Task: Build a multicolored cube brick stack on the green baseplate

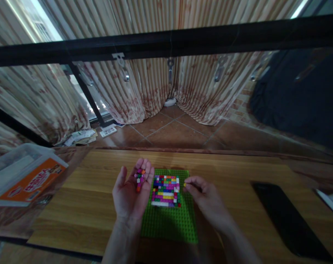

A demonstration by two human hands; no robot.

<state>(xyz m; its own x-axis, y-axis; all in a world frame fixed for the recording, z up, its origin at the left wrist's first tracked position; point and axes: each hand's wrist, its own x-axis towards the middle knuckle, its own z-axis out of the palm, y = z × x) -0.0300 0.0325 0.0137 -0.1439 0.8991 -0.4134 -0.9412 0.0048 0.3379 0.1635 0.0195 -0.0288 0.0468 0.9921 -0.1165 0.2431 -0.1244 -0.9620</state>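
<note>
My left hand (132,190) lies palm up beside the green baseplate (173,225), fingers slightly cupped. Several small toy bricks (139,179) in pink, white, orange, green and red rest in its palm. Between the thumb and forefinger of my right hand (201,190) is a small yellow toy brick (185,184), held just off the right side of the built-up bricks. That patch of multicoloured bricks (165,190) covers the baseplate's upper middle, packed in rows. Bare green studs show below it and along its right side.
The baseplate is on a wooden table (81,205). A black flat object (289,220) lies at the right, and a clear plastic box with an orange label (31,179) stands at the left. Beyond the table are a dark metal bar (155,46), curtains (144,91) and a tiled floor (166,128).
</note>
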